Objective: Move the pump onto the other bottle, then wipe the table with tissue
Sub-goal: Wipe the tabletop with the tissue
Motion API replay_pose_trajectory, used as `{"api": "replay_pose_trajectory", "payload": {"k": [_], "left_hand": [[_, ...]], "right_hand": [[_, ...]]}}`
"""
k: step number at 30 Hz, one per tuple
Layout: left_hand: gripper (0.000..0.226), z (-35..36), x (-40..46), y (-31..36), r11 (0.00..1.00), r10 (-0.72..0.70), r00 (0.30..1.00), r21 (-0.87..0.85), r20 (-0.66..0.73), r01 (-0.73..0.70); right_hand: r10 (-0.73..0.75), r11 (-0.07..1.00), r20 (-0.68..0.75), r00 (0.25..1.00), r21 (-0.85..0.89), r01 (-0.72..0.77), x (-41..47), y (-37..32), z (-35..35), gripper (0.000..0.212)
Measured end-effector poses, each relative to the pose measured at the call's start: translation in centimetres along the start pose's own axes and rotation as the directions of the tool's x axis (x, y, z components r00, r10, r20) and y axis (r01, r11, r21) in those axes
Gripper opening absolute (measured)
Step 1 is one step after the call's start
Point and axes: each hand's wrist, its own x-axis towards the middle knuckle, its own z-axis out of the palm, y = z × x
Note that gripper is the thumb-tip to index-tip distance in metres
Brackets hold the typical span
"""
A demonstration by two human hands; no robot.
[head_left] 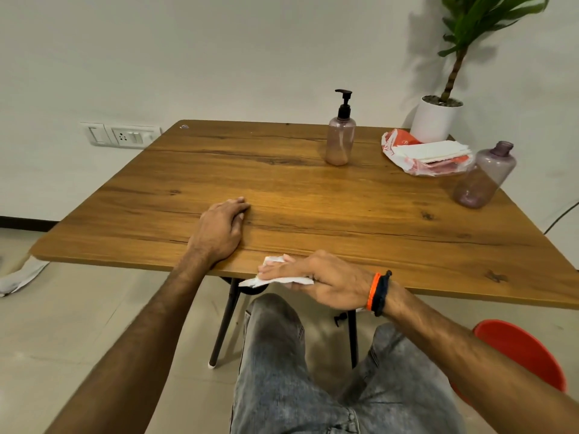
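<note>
The table (313, 195) was wood-grained with a soft sheen; on it, both bottles (340, 142) looked translucent plastic, the tissue (275, 278) crumpled paper.

You see: table (313, 195) brown woodgrain | pump (344, 103) black | bottles (340, 142) translucent mauve | tissue (275, 278) white | wristbands (377, 292) orange, navy | chair (526, 355) red
</note>
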Motion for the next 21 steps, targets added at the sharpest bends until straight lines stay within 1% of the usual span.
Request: {"api": "replay_pose_trajectory", "payload": {"k": [2,3,4,5,6,7,8,9,10,11,12,13,14,15,17,19,21], "left_hand": [[0.038,-0.2,-0.1,0.1,1.0,-0.003,1.0,0.001,0.012,0.003],[0.038,-0.2,-0.2,0.2,1.0,-0.005,1.0,0.001,0.02,0.005],[0.038,-0.2,-0.2,0.2,1.0,-0.01,1.0,0.002,0.026,0.01],[0.038,-0.3,-0.2,0.4,1.0,-0.017,0.999,0.006,0.028,0.017],[0.038,-0.2,-0.2,0.4,1.0,-0.025,0.999,0.012,0.025,0.025],[0.038,-0.2,-0.3,0.5,0.999,-0.03,0.999,0.017,0.019,0.03],[0.038,-0.2,-0.3,0.6,0.999,-0.035,0.999,0.021,0.014,0.034],[0.038,-0.2,-0.4,0.7,0.999,-0.037,0.999,0.024,0.011,0.037],[0.038,-0.2,-0.5,0.8,0.999,-0.038,0.999,0.023,0.011,0.038],[0.038,-0.2,-0.5,0.8,0.999,-0.038,0.999,0.021,0.01,0.037],[0.038,-0.2,-0.6,0.8,0.999,-0.036,0.999,0.019,0.011,0.036],[0.038,-0.3,-0.7,0.8,0.999,-0.034,0.999,0.02,0.013,0.034],[0.039,-0.3,-0.7,0.9,0.999,-0.034,0.999,0.022,0.018,0.033],[0.039,-0.3,-0.8,0.9,0.999,-0.033,0.999,0.024,0.022,0.033],[0.039,-0.4,-0.9,1.0,0.999,-0.034,0.999,0.025,0.023,0.034],[0.039,-0.3,-1.0,1.0,0.999,-0.036,0.999,0.021,0.02,0.035],[0.039,-0.3,-1.1,1.0,0.999,-0.033,0.999,0.022,0.014,0.032]], "right_hand": [[0.057,0.995,-0.041,0.998,0.081,-0.054,-0.2,0.1,-0.2,0.035],[0.087,0.985,-0.08,0.993,0.153,-0.074,-0.2,0.2,-0.4,0.034],[0.112,0.958,-0.121,0.986,0.278,-0.074,-0.2,0.4,-0.6,0.033],[0.146,0.895,-0.153,0.977,0.441,-0.065,-0.2,0.5,-0.8,0.033],[0.207,0.785,-0.173,0.963,0.617,-0.058,-0.1,0.5,-1.0,0.031],[0.272,0.651,-0.18,0.945,0.758,-0.043,0.0,0.5,-1.2,0.028],[0.327,0.552,-0.201,0.923,0.833,-0.014,0.2,0.7,-1.4,0.024],[0.366,0.535,-0.23,0.902,0.845,-0.002,0.4,0.7,-1.7,0.022],[0.393,0.585,-0.265,0.881,0.811,-0.017,0.6,0.6,-1.9,0.023],[0.397,0.704,-0.324,0.859,0.708,-0.058,0.7,0.6,-2.1,0.026],[0.364,0.843,-0.399,0.842,0.526,-0.115,0.8,0.4,-2.2,0.028],[0.299,0.937,-0.461,0.835,0.307,-0.166,0.9,0.3,-2.3,0.027],[0.227,0.974,-0.488,0.843,0.113,-0.197,0.9,0.2,-2.2,0.026],[0.179,0.978,-0.47,0.864,-0.01,-0.209,1.0,-0.1,-2.0,0.033],[0.154,0.969,-0.337,0.929,-0.135,-0.209,1.0,-0.4,-1.5,0.055],[0.156,0.958,-0.183,0.971,-0.21,-0.193,0.8,-0.3,-0.3,0.07],[0.114,0.967,-0.131,0.985,-0.214,-0.14,0.4,-0.3,0.8,0.077]]}}
